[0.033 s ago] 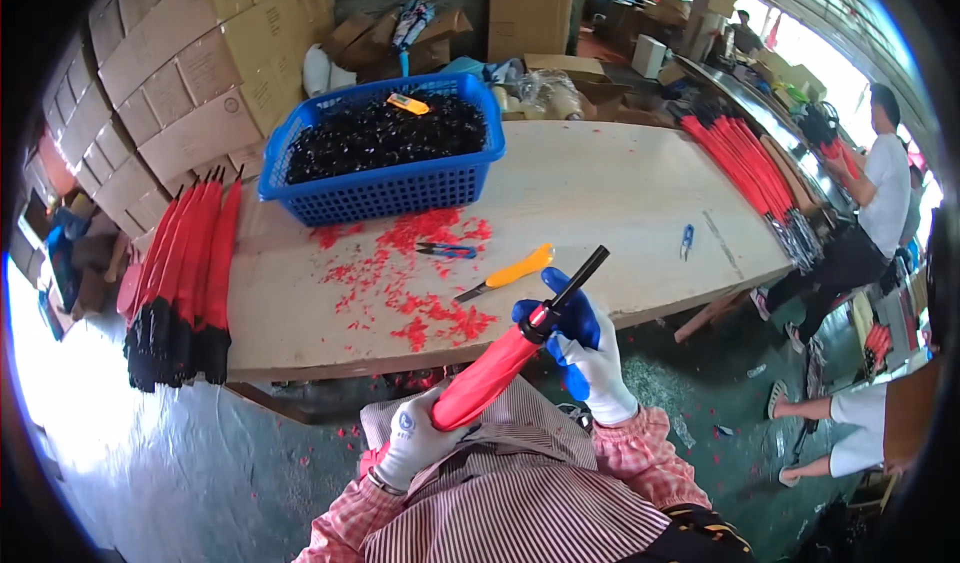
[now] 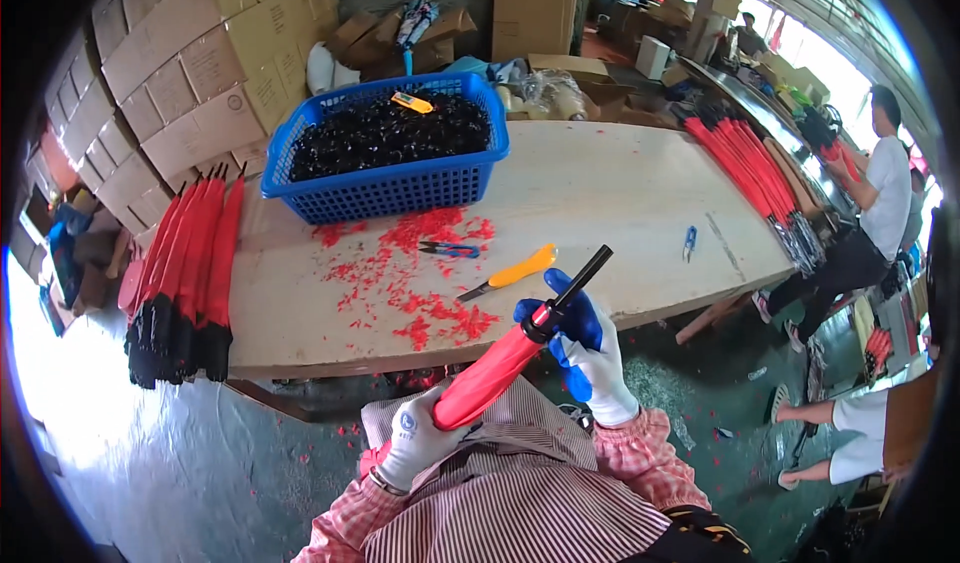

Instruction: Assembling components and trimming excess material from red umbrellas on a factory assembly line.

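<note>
Both my hands hold a folded red umbrella (image 2: 490,368) slanted up to the right over my lap, just in front of the wooden table (image 2: 620,193). My left hand (image 2: 415,441), in a white glove, grips its lower end. In a blue-coated glove, my right hand (image 2: 578,341) is closed around the upper end, where a black shaft tip (image 2: 585,273) sticks out. Nearest on the table lie a yellow-handled cutter (image 2: 515,271) and small blue snips (image 2: 450,249) among red scraps (image 2: 430,308).
A blue basket (image 2: 400,188) of black parts stands at the table's back left. Folded red umbrellas lie in piles at the left end (image 2: 190,263) and the right end (image 2: 745,168). Cardboard boxes (image 2: 190,63) are stacked behind. Another person (image 2: 880,193) stands at the right.
</note>
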{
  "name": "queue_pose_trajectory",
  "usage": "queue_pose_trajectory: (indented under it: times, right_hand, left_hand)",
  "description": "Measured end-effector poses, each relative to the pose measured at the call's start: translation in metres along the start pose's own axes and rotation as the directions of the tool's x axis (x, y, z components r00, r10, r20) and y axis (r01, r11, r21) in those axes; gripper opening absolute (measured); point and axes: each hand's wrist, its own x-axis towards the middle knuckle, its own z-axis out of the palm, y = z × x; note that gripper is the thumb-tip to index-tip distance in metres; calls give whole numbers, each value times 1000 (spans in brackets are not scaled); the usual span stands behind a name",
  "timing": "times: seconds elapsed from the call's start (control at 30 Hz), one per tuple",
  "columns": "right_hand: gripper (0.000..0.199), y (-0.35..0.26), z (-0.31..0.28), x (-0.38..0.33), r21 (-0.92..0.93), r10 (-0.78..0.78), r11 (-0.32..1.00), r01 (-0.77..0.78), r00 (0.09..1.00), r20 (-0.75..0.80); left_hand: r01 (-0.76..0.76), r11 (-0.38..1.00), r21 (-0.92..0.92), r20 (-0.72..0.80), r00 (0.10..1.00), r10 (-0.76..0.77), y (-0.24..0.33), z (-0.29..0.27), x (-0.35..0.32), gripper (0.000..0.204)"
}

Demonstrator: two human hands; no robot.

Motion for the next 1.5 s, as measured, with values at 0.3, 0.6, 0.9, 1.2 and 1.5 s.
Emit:
queue_pose_trajectory:
  times: [0.3,0.6,0.9,1.2,1.5]
  right_hand:
    - [88,10,8,-4,37,-93,995,93,996,-1]
    - [95,-8,13,-5,132,-122,988,83,938,325]
    - [100,-10,9,-14,115,-75,992,45,961,267]
    - [96,-24,16,-12,-50,-93,994,100,988,127]
    - [77,-33,16,-29,1,-40,999,40,998,-46]
  left_hand:
    - [30,996,80,-115,993,-21,-4,13,-11,52]
    - [59,792,-608,644,620,448,-164,40,19,89]
    - [784,345,-517,833,368,412,-89,2,18,105]
    - [254,830,-497,563,822,85,-41,-11,-2,59]
    - [-45,998,-54,-36,998,43,48,5,-27,52]
